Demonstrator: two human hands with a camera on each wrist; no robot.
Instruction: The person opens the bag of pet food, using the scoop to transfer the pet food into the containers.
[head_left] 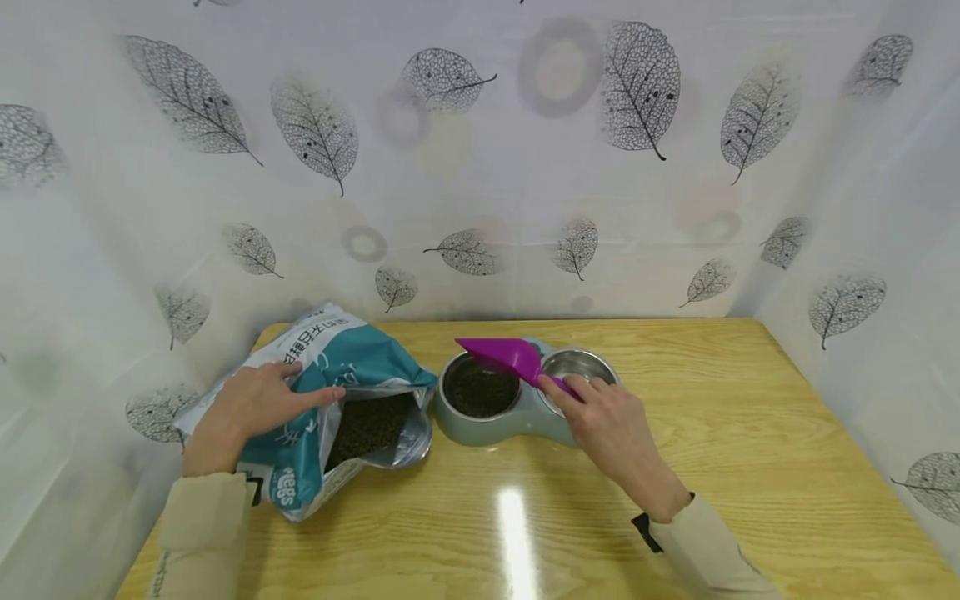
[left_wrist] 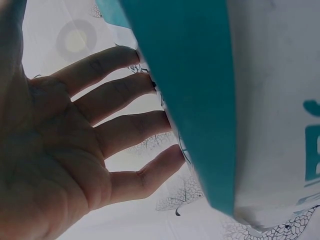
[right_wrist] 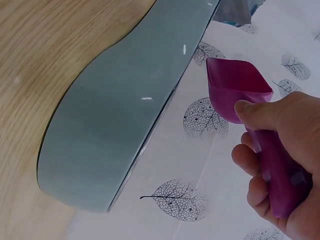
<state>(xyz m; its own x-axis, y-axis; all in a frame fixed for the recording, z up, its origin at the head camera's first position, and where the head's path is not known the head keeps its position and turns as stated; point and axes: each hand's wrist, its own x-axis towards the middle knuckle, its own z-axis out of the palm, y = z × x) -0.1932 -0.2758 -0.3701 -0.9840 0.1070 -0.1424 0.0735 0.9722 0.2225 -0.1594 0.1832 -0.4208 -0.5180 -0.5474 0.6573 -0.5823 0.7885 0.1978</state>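
Note:
In the head view my right hand (head_left: 611, 421) grips the handle of a purple scoop (head_left: 510, 357). The scoop hangs over a grey-blue double pet bowl (head_left: 480, 429), its tip above the left basin. In the right wrist view, the thumb presses near the base of the scoop (right_wrist: 230, 102) and the fingers wrap the handle. Dark kibble (head_left: 480, 387) lies in the left basin; the right steel basin (head_left: 577, 364) is partly behind my hand. My left hand (head_left: 258, 400) rests on a teal and white pet food bag (head_left: 367, 354), fingers nearly straight against it. Brown pellets (head_left: 371, 425) show in its mouth.
The bag lies on its side with its mouth toward the bowl, almost touching it. Beneath them is a wooden table (head_left: 720, 467). A whitish curtain with leaf prints (head_left: 480, 167) stands behind the table and on both sides.

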